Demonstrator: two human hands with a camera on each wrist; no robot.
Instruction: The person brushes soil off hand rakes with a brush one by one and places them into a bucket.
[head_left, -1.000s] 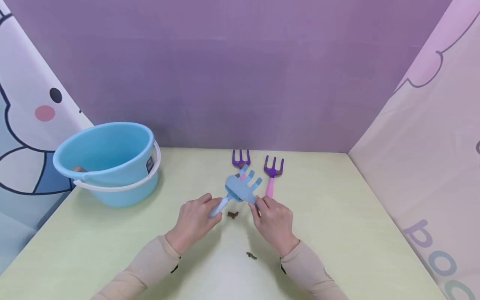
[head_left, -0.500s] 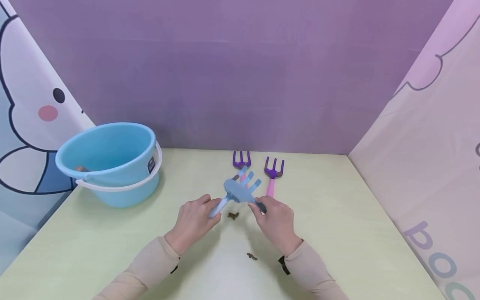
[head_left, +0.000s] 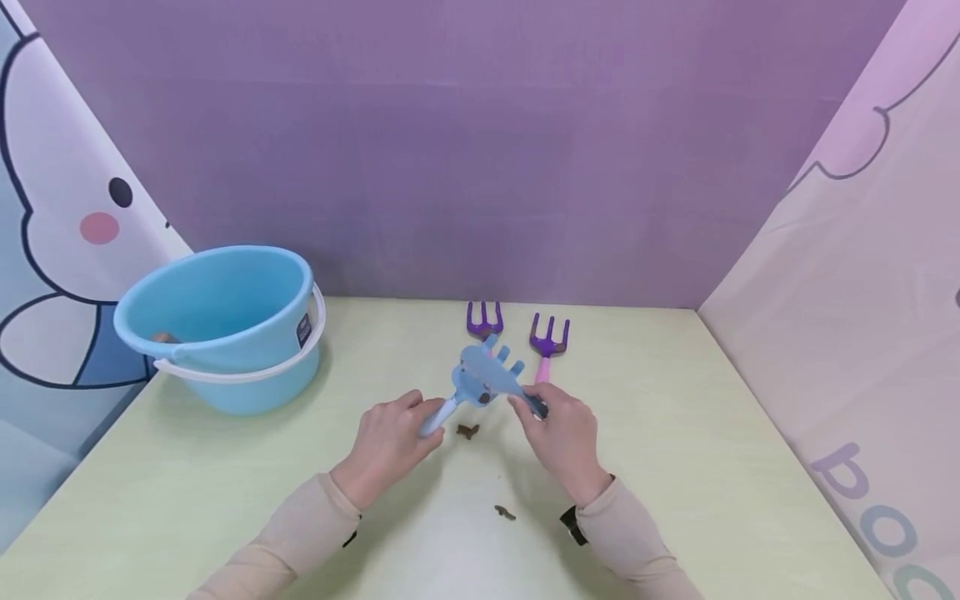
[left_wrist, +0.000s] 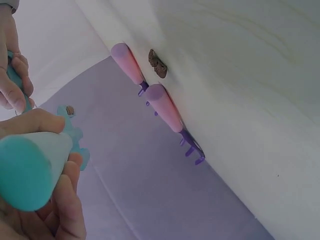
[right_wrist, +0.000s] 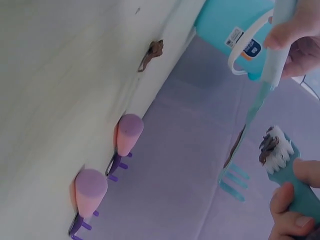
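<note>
My left hand [head_left: 392,446] grips the white handle of a light-blue hand rake [right_wrist: 252,112], its tines pointing away from me. Brown dirt clings to the rake's head in the right wrist view. My right hand [head_left: 562,435] pinches a blue brush [head_left: 487,368] by its dark handle, over the rake head. The white bristles [right_wrist: 281,159] carry a brown clump and face the rake; in the right wrist view a gap shows between the two. Both tools are held above the table. In the left wrist view the butt of the rake handle [left_wrist: 22,170] is nearest.
Two purple hand forks [head_left: 550,337] with pink handles lie at the back of the table [head_left: 675,433]. A brown clump [head_left: 468,431] and a smaller bit [head_left: 505,512] lie in front. A blue bucket [head_left: 247,392] with a white handle stands left, something brown inside.
The brush has shifted right and a little up across the rake head, and my right hand has moved slightly right. The left hand keeps its grip on the rake almost unmoved.
</note>
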